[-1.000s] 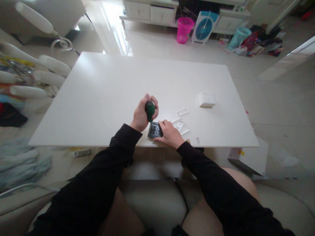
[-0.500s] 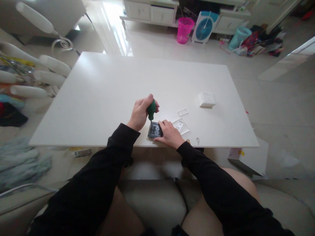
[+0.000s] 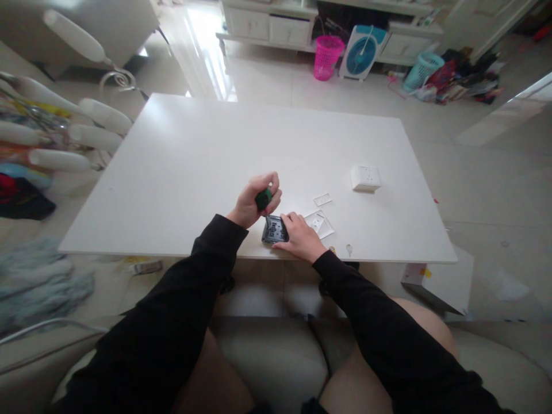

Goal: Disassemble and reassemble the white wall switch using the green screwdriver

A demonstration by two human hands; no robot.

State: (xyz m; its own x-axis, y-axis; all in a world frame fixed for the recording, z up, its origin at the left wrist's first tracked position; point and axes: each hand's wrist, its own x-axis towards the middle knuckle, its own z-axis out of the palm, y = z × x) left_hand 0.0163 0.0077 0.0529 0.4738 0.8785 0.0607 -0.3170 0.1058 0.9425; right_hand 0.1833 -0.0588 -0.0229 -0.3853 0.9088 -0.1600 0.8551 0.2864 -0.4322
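A green-handled screwdriver (image 3: 263, 199) is gripped in my left hand (image 3: 252, 200), its shaft slanting down to the black socket part (image 3: 274, 230). Whether the tip sits in a screw is too small to tell. My right hand (image 3: 302, 237) holds that black part at its right side, pressed against the table near the front edge. Just beyond my right hand lie a white cover frame (image 3: 326, 229) and a small white rectangular frame (image 3: 322, 199). A small key-like piece (image 3: 349, 249) rests right of my wrist.
A white socket box (image 3: 365, 179) stands on the right part of the white table (image 3: 207, 149). White lamp arms (image 3: 101, 115) reach close to the table's left edge. Beyond the table stand a pink basket (image 3: 326, 60) and a blue-white fan (image 3: 361, 54).
My left hand has tipped the screwdriver, so the handle now points more toward me and its end faces the camera. My right hand still holds the black part. The view has shifted slightly.
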